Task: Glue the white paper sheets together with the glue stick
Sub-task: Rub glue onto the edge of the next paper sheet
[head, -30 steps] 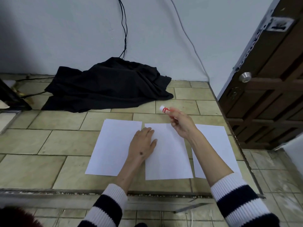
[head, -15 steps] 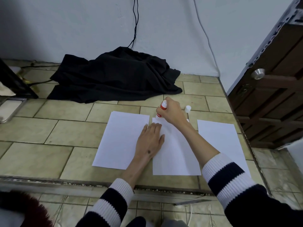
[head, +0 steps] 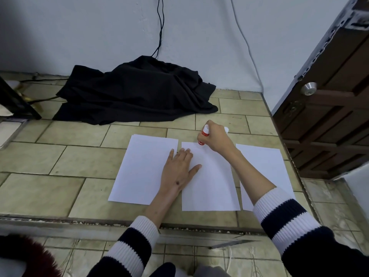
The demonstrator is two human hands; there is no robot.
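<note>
Glue stick [head: 204,136], clasped upright in the right hand [head: 216,139], meets the middle sheet's [head: 209,186] far edge (left hand [head: 177,172] flat, pinning paper), so gluing seems barely begun, sheets unjoined.

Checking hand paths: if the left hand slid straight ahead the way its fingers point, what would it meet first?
Likely bare tile floor past the sheets' top edges, then the black cloth; the left hand points slightly left of the glue stick.

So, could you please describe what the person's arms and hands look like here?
Both arms wear a ribbed knit sweater with wide dark navy and white stripes, sleeves pushed up so the forearms are bare. The left hand has a small dark spot on its back. The right hand is bare: no rings, watch or gloves visible.
</note>
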